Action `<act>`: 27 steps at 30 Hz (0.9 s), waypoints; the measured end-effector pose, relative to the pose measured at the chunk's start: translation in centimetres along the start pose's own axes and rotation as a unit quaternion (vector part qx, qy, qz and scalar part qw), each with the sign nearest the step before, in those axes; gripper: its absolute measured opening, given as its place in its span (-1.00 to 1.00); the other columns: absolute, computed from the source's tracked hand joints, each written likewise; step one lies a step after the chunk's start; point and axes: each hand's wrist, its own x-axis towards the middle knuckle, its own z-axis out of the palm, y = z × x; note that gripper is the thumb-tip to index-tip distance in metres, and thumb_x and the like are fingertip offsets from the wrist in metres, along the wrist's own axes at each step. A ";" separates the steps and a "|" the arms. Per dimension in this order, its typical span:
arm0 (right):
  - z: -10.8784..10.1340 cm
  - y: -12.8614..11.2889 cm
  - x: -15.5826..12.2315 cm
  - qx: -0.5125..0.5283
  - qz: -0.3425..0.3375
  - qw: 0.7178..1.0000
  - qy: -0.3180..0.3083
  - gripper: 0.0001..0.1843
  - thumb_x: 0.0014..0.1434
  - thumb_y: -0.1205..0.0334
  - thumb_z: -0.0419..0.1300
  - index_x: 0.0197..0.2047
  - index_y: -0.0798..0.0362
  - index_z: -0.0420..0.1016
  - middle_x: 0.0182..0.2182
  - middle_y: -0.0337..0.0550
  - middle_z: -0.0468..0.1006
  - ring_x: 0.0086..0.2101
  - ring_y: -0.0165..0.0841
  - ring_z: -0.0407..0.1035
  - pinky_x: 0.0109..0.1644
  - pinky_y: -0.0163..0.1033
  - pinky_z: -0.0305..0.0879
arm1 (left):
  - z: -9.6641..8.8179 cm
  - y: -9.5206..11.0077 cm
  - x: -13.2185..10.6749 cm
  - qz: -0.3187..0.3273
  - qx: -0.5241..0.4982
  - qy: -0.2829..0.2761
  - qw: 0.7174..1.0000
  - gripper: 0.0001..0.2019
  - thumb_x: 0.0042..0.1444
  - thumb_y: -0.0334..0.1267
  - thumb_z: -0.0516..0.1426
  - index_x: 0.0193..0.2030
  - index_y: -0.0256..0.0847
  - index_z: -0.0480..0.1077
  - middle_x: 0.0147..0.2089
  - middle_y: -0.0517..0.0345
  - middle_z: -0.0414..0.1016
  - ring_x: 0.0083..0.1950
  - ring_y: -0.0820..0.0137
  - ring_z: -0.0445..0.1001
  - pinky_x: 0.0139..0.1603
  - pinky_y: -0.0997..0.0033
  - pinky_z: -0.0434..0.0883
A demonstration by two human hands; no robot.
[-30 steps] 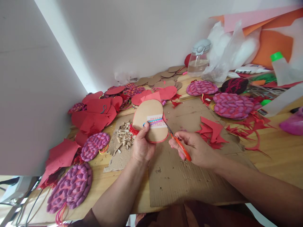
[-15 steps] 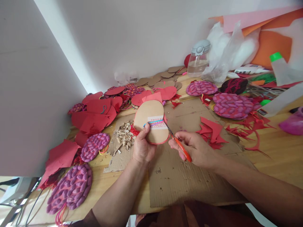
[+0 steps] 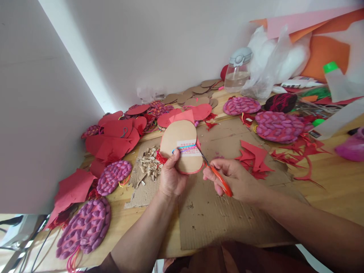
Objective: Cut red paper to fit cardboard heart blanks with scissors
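Observation:
My left hand (image 3: 172, 174) grips the lower left of a peanut-shaped cardboard piece (image 3: 179, 131), thumb on its face. Red backing shows along the cardboard's edge, and a printed white label and blue and purple cord cross its middle. A red tassel (image 3: 161, 157) hangs at its left side. In my right hand (image 3: 234, 178) are orange-handled scissors (image 3: 220, 178), their blades at the cardboard's right edge near the waist. How far the blades are apart I cannot tell. Beneath both hands lies a corrugated cardboard sheet (image 3: 222, 220).
Peanut shells (image 3: 150, 163) lie left of my left hand. Red scraps (image 3: 254, 159) are to the right. Purple shell-covered pieces (image 3: 85, 227) and red cutouts (image 3: 116, 140) fill the left side. A water bottle (image 3: 237, 72) and plastic bags (image 3: 267, 64) stand at the back right.
Almost nothing differs. The scissors' handles have shifted very slightly down and right in my right hand; the left hand and cardboard piece stay in place.

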 end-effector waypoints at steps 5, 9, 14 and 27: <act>-0.2 0.3 0.1 0.011 0.007 1.000 -0.009 -0.45 0.16 -0.32 0.22 -0.30 0.08 0.44 -0.72 -0.32 0.40 -0.69 -0.53 0.09 -0.59 -0.37 -0.05 | 0.0 0.0 0.0 -0.013 -0.009 -0.003 1.000 -0.71 0.14 -0.37 0.23 0.02 -0.16 0.54 -0.21 0.10 0.67 -0.24 0.35 0.61 -0.07 0.34 0.54; -0.3 0.5 0.1 0.016 0.011 1.000 -0.011 -0.45 0.18 -0.32 0.20 -0.30 0.08 0.45 -0.72 -0.31 0.42 -0.69 -0.53 0.11 -0.58 -0.36 -0.03 | 0.1 0.1 -0.2 -0.018 -0.006 -0.003 1.000 -0.74 0.15 -0.36 0.22 0.00 -0.17 0.55 -0.24 0.10 0.67 -0.26 0.35 0.61 -0.10 0.37 0.55; -0.1 0.2 0.1 0.025 0.017 0.999 -0.017 -0.41 0.16 -0.36 0.19 -0.30 0.08 0.46 -0.72 -0.31 0.41 -0.69 -0.53 0.11 -0.58 -0.37 -0.03 | 0.1 0.1 -0.2 -0.024 -0.002 -0.011 1.000 -0.74 0.15 -0.36 0.22 -0.01 -0.19 0.55 -0.20 0.06 0.67 -0.24 0.34 0.62 -0.14 0.37 0.56; 0.3 -0.4 -0.1 -0.005 -0.008 1.000 0.025 -0.43 0.12 -0.35 0.24 -0.40 0.06 0.34 -0.71 -0.37 0.34 -0.68 -0.55 0.15 -0.60 -0.39 -0.02 | 0.0 -0.4 -0.2 -0.025 0.004 -0.015 1.000 -0.72 0.17 -0.34 0.22 0.03 -0.20 0.54 -0.16 0.06 0.68 -0.20 0.33 0.63 -0.13 0.35 0.56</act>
